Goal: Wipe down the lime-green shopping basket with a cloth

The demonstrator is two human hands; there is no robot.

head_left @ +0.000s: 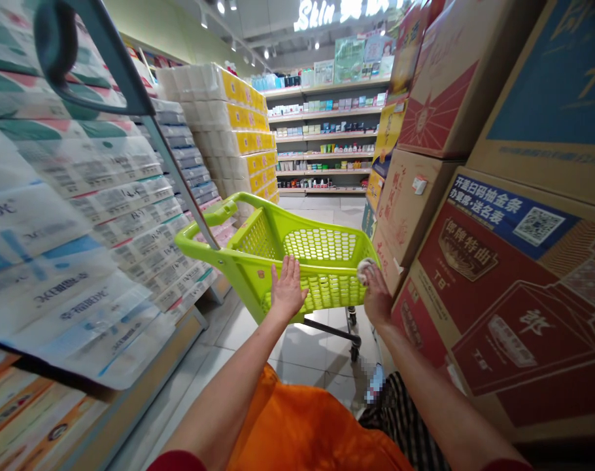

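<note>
A lime-green plastic shopping cart point(248, 288) with perforated sides stands in front of me, turned sideways across the aisle. Its basket looks bare inside. My left hand point(288, 288) lies with fingers stretched out against the near side of the basket, close to the rim. At the cart's right end, my right hand point(376, 294) grips a crumpled whitish cloth point(366, 270) and presses it to the corner of the rim. A grey pole with a loop-shaped top point(145, 98) rises from the handle end of the cart.
Stacked cardboard cartons point(498, 281) stand close on the right. Wrapped paper packs point(82, 196) are piled on the left, with yellow-and-white packs point(248, 131) behind. Shelves of small goods point(322, 137) line the back. Tiled floor point(288, 353) shows beneath the cart's black wheels point(355, 350).
</note>
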